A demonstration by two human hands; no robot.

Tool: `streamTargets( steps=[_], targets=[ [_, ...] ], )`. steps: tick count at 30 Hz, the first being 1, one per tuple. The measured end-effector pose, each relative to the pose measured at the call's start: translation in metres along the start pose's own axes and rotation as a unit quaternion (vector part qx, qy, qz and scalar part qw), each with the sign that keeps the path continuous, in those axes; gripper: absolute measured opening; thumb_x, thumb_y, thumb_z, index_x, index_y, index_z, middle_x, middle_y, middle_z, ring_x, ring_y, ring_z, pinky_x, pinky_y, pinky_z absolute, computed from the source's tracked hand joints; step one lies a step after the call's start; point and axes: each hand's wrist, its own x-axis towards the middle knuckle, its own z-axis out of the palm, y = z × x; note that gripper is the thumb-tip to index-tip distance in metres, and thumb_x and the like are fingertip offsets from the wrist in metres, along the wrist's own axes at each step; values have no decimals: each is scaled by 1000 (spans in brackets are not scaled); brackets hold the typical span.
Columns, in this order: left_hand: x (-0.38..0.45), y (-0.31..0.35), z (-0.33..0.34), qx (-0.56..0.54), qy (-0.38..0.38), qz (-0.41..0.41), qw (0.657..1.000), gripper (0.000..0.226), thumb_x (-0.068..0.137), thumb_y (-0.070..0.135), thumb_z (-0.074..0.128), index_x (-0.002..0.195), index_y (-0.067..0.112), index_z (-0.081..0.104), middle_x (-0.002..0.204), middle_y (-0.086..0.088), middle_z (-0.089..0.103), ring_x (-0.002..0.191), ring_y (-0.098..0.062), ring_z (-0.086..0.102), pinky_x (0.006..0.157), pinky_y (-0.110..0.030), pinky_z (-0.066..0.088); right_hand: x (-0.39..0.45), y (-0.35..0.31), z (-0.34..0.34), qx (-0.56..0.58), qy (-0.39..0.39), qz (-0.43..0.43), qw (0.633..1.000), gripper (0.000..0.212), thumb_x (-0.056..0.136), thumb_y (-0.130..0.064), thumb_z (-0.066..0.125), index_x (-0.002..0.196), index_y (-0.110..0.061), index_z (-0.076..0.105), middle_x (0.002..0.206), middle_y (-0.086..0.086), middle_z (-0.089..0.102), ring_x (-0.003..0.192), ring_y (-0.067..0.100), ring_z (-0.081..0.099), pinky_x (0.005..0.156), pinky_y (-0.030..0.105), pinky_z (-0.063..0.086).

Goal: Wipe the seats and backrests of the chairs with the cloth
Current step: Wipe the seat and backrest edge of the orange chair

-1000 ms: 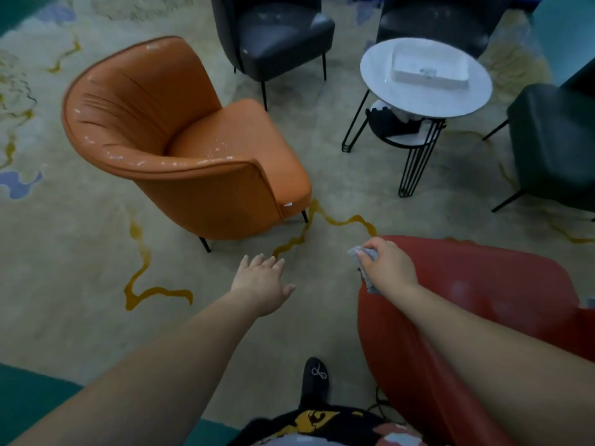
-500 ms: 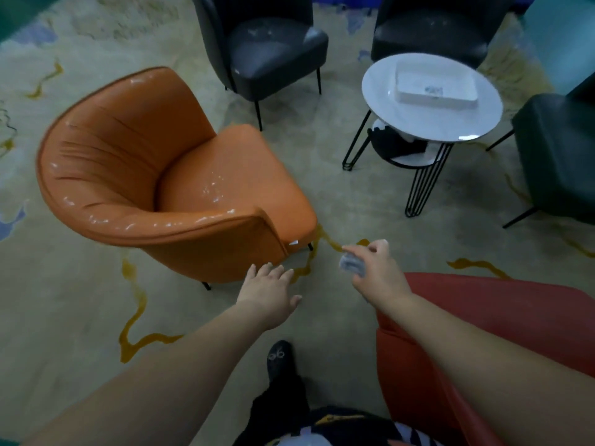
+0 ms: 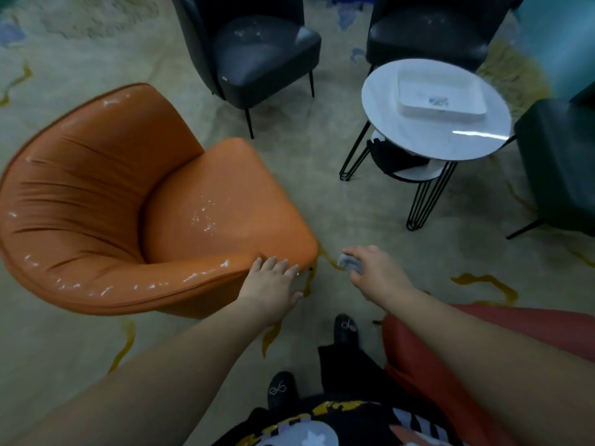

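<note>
A lounge or lobby: armchairs (image 3: 154, 201) grouped around a round side table (image 3: 434, 123) on patterned carpet (image 3: 64, 349), centre frame.

Glossy leather-look orange chair (image 3: 154, 201), soft grey cloth (image 3: 350, 263), glossy white tabletop (image 3: 457, 136).

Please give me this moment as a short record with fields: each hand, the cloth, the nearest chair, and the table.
left hand: open, fingers at the arm edge of the orange chair
right hand: grips the grey cloth above the carpet
orange chair seat: white specks visible
red chair: under the right forearm
round white table: holds a white tray
</note>
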Motion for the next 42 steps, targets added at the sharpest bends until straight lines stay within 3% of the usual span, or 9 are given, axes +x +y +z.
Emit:
streamTargets(
  steps=[12, 18, 24, 32, 37, 42],
  targets=[
    [139, 7, -63, -18, -41, -97, 994, 65, 100, 51, 34, 155, 21, 16, 160, -3, 25, 149, -24, 13, 120, -46, 5, 173, 60, -81, -18, -45, -51, 998, 40, 88, -27, 57, 128, -28, 54, 121, 7, 49, 96, 27, 60, 76, 31, 45],
    [165, 1, -79, -50, -51, -139, 988, 64, 101, 52, 33, 156, 22, 16, 160, 0, 25, 149, -22, 13, 120, -46, 5, 233, 66, -96, -40, -85, -82, 992, 38, 92, -29, 56, 130, -27, 54, 124, 9, 48, 100, 29, 59, 82, 36, 49],
    [161, -46, -77, -105, -84, -218, 967, 65, 101, 51, 32, 156, 23, 12, 163, -2, 17, 149, -25, 12, 121, -48, 7, 286, 29, -84, -31, -91, -133, 987, 34, 90, -30, 57, 124, -29, 57, 119, 8, 52, 93, 26, 60, 76, 32, 47],
    [188, -131, -69, -153, -65, -318, 933, 69, 99, 58, 32, 156, 26, 11, 164, -3, 6, 150, -28, 4, 121, -52, 5, 365, -44, -80, -88, -114, -213, 967, 37, 88, -32, 61, 125, -32, 57, 117, 5, 52, 98, 26, 60, 82, 32, 46],
    [198, -165, -73, -214, -86, -332, 915, 76, 96, 64, 30, 156, 29, 0, 165, -1, -4, 151, -27, -3, 119, -54, 0, 411, -98, -76, -84, -123, -250, 957, 38, 87, -29, 62, 125, -28, 58, 116, 6, 53, 97, 27, 61, 86, 37, 50],
    [183, -185, -54, -277, -105, -394, 870, 79, 95, 66, 30, 156, 28, -3, 165, -1, -4, 151, -27, -2, 119, -55, 3, 448, -153, -49, -115, -179, -308, 928, 38, 87, -30, 62, 125, -30, 57, 116, 4, 52, 97, 25, 60, 81, 31, 47]
  ],
)
